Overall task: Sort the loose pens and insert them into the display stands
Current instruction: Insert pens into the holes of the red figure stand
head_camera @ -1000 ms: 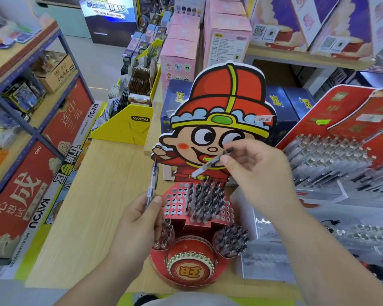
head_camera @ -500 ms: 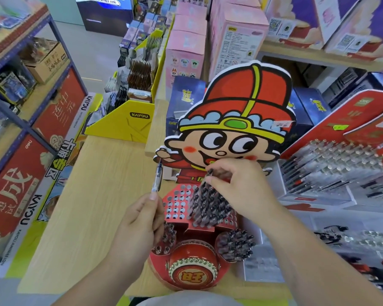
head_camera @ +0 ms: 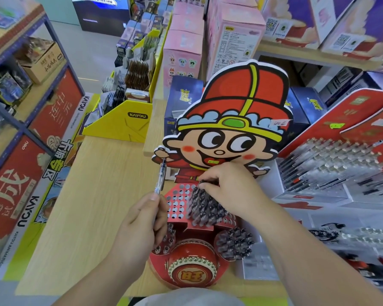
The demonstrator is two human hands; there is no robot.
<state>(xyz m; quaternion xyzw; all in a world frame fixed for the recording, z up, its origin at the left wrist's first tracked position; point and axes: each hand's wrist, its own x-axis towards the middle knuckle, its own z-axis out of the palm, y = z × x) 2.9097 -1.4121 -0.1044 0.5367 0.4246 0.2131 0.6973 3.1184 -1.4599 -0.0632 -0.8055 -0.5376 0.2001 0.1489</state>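
A red cartoon-figure display stand (head_camera: 177,202) sits on the wooden table, its perforated top holding a cluster of dark pens (head_camera: 206,206). My left hand (head_camera: 139,226) grips a blue-barrelled pen (head_camera: 160,176) upright, just left of the stand. My right hand (head_camera: 228,188) reaches over the stand's back rows and pinches the top of a dark pen (head_camera: 205,182) at the holes. Two side cups hold more pens, one on the right (head_camera: 234,241) and one on the left (head_camera: 166,241).
A second red stand full of pens (head_camera: 332,164) stands on the right. A yellow card box (head_camera: 124,122) sits at the table's far edge. Pink boxes (head_camera: 184,51) and blue boxes stand behind the figure. Metal shelving (head_camera: 20,120) runs along the left.
My right hand has come down from in front of the figure's face, bringing its pen to the stand's back holes. The left hand stays beside the stand with its pen.
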